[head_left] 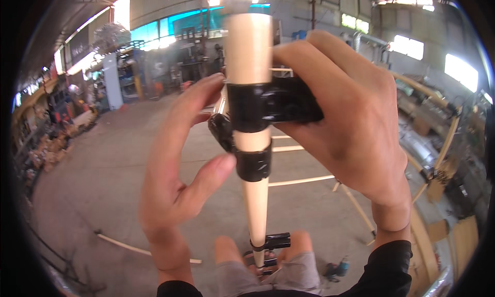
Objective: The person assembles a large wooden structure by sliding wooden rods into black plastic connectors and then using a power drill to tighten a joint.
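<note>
An upright beige pole runs from close in front of me down toward the floor between my legs. Two black pipe joints, the upper pipe joint and the lower pipe joint, ring it one above the other. My right hand grips the upper joint's side arm, fingers over it and thumb beneath. Left of the pole, my left hand is curved with fingers and thumb apart. Its thumb tip is at the lower joint; its fingertips are partly hidden near the pole. Farther down sits another black joint.
Pole frames with black joints, including a horizontal pole, stand at the right. A loose pole lies on the concrete floor at lower left. A power drill lies near my legs. Cardboard and piled materials line the right side.
</note>
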Available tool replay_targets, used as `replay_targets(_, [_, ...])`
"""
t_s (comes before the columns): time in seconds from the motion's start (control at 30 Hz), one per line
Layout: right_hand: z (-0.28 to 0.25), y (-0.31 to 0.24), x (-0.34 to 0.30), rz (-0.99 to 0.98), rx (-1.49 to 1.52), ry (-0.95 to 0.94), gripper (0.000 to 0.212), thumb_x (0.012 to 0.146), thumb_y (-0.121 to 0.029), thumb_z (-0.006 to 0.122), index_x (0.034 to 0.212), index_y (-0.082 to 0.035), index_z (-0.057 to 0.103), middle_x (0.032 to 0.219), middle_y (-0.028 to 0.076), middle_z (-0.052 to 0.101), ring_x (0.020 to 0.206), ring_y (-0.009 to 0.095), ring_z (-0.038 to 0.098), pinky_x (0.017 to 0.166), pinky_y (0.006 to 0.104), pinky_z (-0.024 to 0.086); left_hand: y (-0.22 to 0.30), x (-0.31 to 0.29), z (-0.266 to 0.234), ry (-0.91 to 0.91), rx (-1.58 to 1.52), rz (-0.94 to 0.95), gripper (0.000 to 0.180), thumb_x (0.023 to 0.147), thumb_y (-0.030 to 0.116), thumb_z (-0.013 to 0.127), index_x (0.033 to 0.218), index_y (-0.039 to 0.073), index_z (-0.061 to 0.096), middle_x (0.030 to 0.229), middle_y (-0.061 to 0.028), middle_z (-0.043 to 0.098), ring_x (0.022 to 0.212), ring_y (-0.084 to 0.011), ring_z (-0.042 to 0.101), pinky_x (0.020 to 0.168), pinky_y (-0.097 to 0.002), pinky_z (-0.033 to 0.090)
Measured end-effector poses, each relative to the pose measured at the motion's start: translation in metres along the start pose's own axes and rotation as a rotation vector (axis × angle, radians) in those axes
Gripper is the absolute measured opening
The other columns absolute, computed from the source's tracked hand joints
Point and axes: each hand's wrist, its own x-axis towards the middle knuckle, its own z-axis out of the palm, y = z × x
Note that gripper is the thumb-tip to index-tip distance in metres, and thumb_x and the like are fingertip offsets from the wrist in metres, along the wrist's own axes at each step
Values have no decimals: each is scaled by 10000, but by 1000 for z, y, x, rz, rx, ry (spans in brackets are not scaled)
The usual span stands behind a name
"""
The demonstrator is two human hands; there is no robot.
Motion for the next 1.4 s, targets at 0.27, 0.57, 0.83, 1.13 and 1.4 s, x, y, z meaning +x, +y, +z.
replay_targets(0.27, [61,23,10,-189,591,516,184,747,-77,652,853,-18,513,785,114,513,662,327,608,525,406,481,-29,12,28,197,283,40,598,867,48,696,1390,-32,417,1326,-145,533,1258,-279,517,1087,-418,382])
replay_targets(0.57, [109,67,-19,-42,1097,418,322,784,-38,749,1087,-25,638,975,112,677,890,267,650,751,359,508,-27,26,69,756,673,205,416,984,212,612,1295,-42,502,1227,-142,611,1090,-229,621,991,-354,458])
replay_targets(0.83, [181,38,-28,158,1279,496,270,818,-143,752,1037,-24,647,982,146,653,952,343,630,797,394,502,-18,28,79,633,560,123,412,986,197,594,1297,-50,484,1262,-166,578,1093,-258,616,948,-400,511])
replay_targets(1.13, [183,55,31,-342,1380,436,456,773,-341,779,1147,-101,675,993,105,658,1025,317,579,904,413,420,-25,46,88,772,440,236,381,991,225,571,1260,-42,533,1188,-154,623,1065,-230,628,910,-357,494])
replay_targets(1.4, [180,40,29,-311,1512,563,440,716,-353,784,1127,-214,709,911,74,638,1000,296,566,936,443,350,-15,52,84,633,505,282,427,1037,310,473,1276,-39,537,1059,-156,678,952,-229,678,857,-344,522])
